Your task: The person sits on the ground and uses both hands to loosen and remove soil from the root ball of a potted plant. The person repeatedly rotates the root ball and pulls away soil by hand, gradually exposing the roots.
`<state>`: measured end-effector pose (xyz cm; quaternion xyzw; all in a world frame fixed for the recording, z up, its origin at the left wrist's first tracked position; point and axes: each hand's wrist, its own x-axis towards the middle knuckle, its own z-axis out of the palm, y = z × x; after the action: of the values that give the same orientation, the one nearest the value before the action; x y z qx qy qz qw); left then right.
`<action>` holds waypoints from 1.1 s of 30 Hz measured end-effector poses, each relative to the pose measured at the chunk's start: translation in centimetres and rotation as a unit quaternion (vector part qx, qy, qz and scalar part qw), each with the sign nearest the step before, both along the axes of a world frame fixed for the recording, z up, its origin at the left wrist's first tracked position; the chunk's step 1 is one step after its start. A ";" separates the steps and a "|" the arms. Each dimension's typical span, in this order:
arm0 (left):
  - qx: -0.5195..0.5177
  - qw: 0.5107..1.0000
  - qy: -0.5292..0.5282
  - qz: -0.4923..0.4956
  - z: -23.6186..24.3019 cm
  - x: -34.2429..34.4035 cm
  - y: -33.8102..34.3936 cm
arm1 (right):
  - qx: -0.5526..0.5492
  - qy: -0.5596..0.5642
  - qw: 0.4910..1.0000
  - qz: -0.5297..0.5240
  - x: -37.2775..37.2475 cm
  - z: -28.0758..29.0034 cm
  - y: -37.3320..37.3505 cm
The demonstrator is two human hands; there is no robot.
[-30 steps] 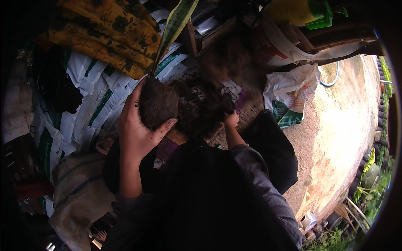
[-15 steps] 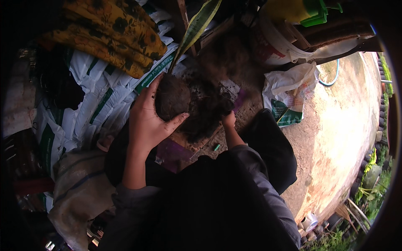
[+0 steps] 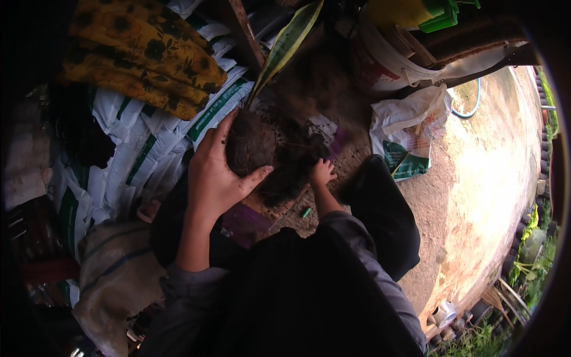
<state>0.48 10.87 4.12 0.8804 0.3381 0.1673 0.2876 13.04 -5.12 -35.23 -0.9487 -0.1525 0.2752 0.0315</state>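
Observation:
My left hand point(image 3: 211, 172) grips a dark, fibrous root ball point(image 3: 250, 140) from its left side, thumb along the bottom edge. A long striped green leaf point(image 3: 286, 41) rises from the ball, tilted toward the upper right. Beside it lies a loose heap of dark soil point(image 3: 288, 157), with purple plastic point(image 3: 244, 223) showing around and under it. My right hand point(image 3: 323, 172) is at the heap's right edge, fingers spread and slightly curved, with nothing visible held in them. A small green stick-like piece point(image 3: 306, 212) lies on the ground below the heap.
White-and-green sacks point(image 3: 143, 154) and flowered yellow cloth point(image 3: 143, 47) fill the left, a burlap sack point(image 3: 113, 268) below. A white bucket point(image 3: 380, 65), green plastic item point(image 3: 437, 18) and crumpled bag point(image 3: 407, 128) sit upper right. Concrete ground point(image 3: 470, 208) stretches right, with hose point(image 3: 467, 113) and plants point(image 3: 529, 262).
My left hand has carried the root ball and leaf to the right. My right hand's fingers, earlier curled against the dark soil, now show spread apart.

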 end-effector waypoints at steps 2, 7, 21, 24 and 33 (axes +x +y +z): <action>-0.009 1.000 -0.001 -0.004 0.1 0.6 0.0 | 0.022 -0.042 0.999 0.015 -0.4 -1.2 0.1; -0.009 1.000 -0.009 0.006 -0.4 0.8 -0.1 | 0.045 0.037 0.998 0.012 -1.1 0.4 0.5; 0.025 0.999 -0.023 -0.029 -1.0 2.7 -0.4 | 0.056 0.075 0.990 -0.108 -0.3 2.2 0.0; 0.024 0.999 -0.014 -0.028 0.5 2.5 -1.2 | 0.090 0.107 0.985 -0.097 0.7 4.4 0.4; -0.023 0.994 -0.104 -0.037 3.5 0.2 -2.7 | 0.408 0.287 0.867 0.024 4.0 6.7 0.6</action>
<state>0.73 8.17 7.60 0.8633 0.2769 0.2393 0.3475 17.00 -4.52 -28.49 -0.7267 -0.2580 0.4492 0.4511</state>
